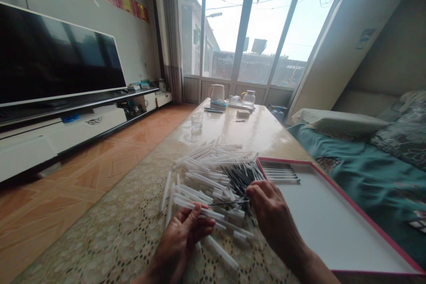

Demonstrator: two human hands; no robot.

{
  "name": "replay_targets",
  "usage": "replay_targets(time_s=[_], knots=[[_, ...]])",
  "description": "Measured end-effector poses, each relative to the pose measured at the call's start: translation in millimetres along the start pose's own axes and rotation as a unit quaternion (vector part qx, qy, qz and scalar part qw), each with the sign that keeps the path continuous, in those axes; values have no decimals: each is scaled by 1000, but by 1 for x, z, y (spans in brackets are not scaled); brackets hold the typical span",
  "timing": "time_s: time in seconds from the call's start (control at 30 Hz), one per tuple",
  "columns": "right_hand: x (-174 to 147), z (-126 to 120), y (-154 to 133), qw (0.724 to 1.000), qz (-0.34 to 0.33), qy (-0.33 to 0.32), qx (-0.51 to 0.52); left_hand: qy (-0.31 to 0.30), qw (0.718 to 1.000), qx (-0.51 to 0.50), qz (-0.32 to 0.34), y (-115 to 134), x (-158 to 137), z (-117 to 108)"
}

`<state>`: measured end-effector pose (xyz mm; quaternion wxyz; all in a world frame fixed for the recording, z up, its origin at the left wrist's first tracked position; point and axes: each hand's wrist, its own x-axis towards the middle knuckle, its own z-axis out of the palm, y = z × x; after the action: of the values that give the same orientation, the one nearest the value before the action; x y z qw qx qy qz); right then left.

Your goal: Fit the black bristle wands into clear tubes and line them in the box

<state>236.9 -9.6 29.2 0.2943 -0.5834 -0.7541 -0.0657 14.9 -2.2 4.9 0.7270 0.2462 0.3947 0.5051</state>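
My left hand (pixel 184 235) holds a white translucent plastic tube (pixel 208 213) between thumb and fingers, low over the table. To its right, my right hand (pixel 269 206) is closed in a pinch at the edge of a pile of thin dark rods (pixel 238 177). One thin dark rod (pixel 226 204) runs from near its fingertips toward the held tube; the grip itself is partly hidden. Many loose white tubes (pixel 206 177) lie heaped around and beyond both hands. A shallow white tray with a pink rim (pixel 359 215) sits at the right, holding a row of filled tubes (pixel 282 173) at its far left corner.
A lace-patterned cover (pixel 123 222) lies on the long table. Farther back stand a clear glass (pixel 197 122), a tissue pack (pixel 218 104), a kettle (pixel 217 91) and a glass jug (pixel 248 98). A sofa with a teal cover (pixel 342 182) borders the right side.
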Motion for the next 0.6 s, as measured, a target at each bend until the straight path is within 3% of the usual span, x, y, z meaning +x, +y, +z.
replay_targets(time_s=[0.13,0.3,0.47,0.6], knots=[[-19,0,-24,998,-16,-39,39,31,999,-4,20,2,1,2],[-33,5,-32,995,-16,-62,73,61,998,1,36,3,3,3],[-30,4,-36,996,-27,-63,62,40,999,13,20,-1,5,-2],[-29,4,-40,995,-21,-52,86,-25,999,18,8,-4,3,-2]])
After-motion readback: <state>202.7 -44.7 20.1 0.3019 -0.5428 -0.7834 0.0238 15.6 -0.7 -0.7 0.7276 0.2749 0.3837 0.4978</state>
